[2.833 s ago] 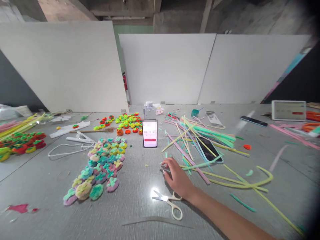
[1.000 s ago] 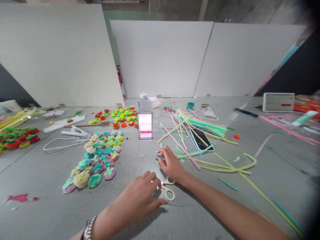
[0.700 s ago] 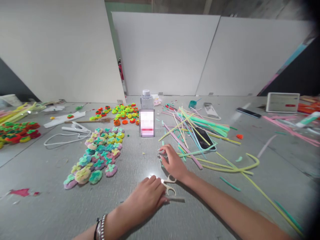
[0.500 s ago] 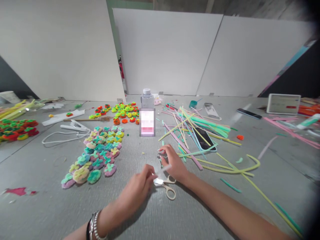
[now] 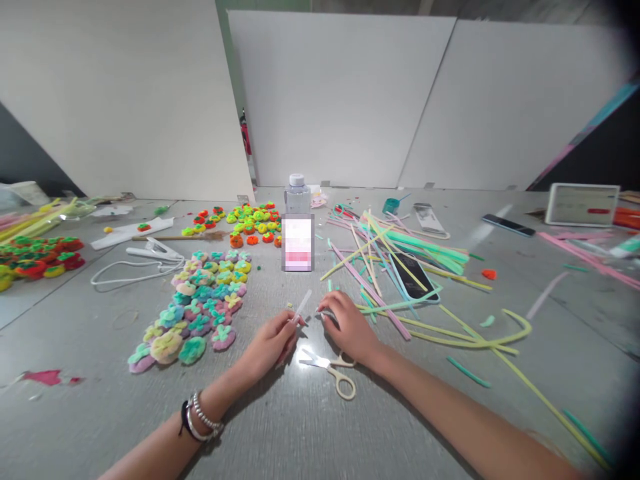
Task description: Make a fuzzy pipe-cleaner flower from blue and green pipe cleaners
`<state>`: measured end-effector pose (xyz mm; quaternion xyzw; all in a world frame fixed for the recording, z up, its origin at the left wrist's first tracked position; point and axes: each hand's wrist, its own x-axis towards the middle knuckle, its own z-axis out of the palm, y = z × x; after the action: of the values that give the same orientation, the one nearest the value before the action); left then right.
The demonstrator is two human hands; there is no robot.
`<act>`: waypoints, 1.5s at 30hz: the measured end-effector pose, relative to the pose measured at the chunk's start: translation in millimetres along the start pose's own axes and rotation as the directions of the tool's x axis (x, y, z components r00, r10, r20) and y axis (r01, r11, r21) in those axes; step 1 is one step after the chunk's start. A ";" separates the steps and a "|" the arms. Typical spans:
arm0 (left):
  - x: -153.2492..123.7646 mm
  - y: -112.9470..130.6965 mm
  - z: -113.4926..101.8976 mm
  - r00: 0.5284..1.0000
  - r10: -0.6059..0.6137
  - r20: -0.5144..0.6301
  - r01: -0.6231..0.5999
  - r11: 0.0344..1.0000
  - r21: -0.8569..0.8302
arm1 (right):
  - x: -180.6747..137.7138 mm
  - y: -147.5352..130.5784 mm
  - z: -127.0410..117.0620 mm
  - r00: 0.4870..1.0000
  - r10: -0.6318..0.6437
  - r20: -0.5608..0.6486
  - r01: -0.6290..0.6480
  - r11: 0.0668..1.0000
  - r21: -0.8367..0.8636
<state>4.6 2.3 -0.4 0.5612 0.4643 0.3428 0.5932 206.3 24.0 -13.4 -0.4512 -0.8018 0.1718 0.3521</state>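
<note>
My left hand (image 5: 274, 337) pinches a short pale stick (image 5: 303, 305), which points up and away from me. Just right of it, my right hand (image 5: 345, 323) has its fingers curled with the tips drawn together; whether something small is in them I cannot make out. A pair of scissors (image 5: 327, 365) with cream handles lies on the table in front of my hands, its blades parted. One handle loop is close to my right wrist. Left of my hands are rows of pastel fuzzy flower pieces (image 5: 200, 307).
Loose pipe cleaners (image 5: 370, 267) spread on the right, over a phone (image 5: 414, 277). A bottle (image 5: 297, 193) stands behind a blurred upright panel (image 5: 298, 243). Red and yellow fuzzy pieces (image 5: 253, 223) sit at the back. A white corded tool (image 5: 155, 252) lies left.
My left hand has moved up and away from the scissors, and its pale stick now points more upright. My right hand stays nearly in place. The view has shifted slightly.
</note>
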 end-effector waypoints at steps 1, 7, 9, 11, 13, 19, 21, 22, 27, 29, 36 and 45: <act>-1.1 0.3 1.1 1.000 0.006 -0.004 -0.006 1.000 0.029 | 0.1 -0.4 -0.1 1.000 -0.002 0.004 0.002 1.000 -0.006; -4.8 -0.2 4.3 0.996 0.091 0.025 -0.094 0.951 0.293 | 0.6 0.1 -0.2 1.000 -0.010 0.012 0.010 0.999 -0.037; -6.4 -0.1 5.7 0.993 0.111 0.037 -0.116 0.932 0.345 | 0.6 1.1 -0.1 1.000 -0.014 0.011 0.015 0.999 -0.049; -7.1 0.0 6.9 0.991 0.124 0.048 -0.133 0.924 0.358 | -0.1 0.9 0.3 1.000 -0.026 0.013 0.026 0.998 -0.059; -6.2 0.0 6.6 0.994 0.093 0.063 -0.107 0.952 0.286 | -1.4 -0.9 0.7 0.999 -0.050 0.017 0.051 0.997 -0.065; 4.8 4.1 -9.0 0.995 -0.036 0.097 0.069 0.932 -0.356 | 1.8 -0.9 -9.0 0.992 -0.121 -0.025 0.116 0.984 -0.139; 9.2 6.3 -16.6 0.992 -0.092 0.082 0.122 0.821 -0.558 | 7.6 9.1 -17.9 0.992 -0.110 -0.069 0.095 0.976 -0.196; 11.3 7.2 -19.9 0.990 -0.111 0.083 0.139 0.781 -0.609 | 10.5 15.8 -22.4 0.990 -0.089 -0.109 0.062 0.972 -0.226; 18.1 7.2 -27.0 0.984 -0.152 0.096 0.176 0.711 -0.680 | 16.7 44.3 -31.2 0.987 -0.049 -0.152 -0.003 0.947 -0.323; 18.8 5.8 -25.8 0.983 -0.156 0.098 0.180 0.705 -0.685 | 15.7 46.6 -28.2 0.994 -0.064 -0.089 0.030 0.940 -0.339; 17.1 4.1 -20.4 0.986 -0.142 0.085 0.162 0.733 -0.661 | 15.9 42.6 -20.6 0.990 -0.060 0.130 0.105 0.920 -0.376; 15.9 4.0 -19.9 0.995 -0.092 0.045 0.101 0.816 -0.570 | 12.8 39.0 -23.8 0.986 -0.148 0.080 0.166 0.930 -0.327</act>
<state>-8.2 24.5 2.1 0.3362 0.3636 0.4315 0.7540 242.5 54.6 -14.8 -0.4338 -0.8620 0.0172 0.2618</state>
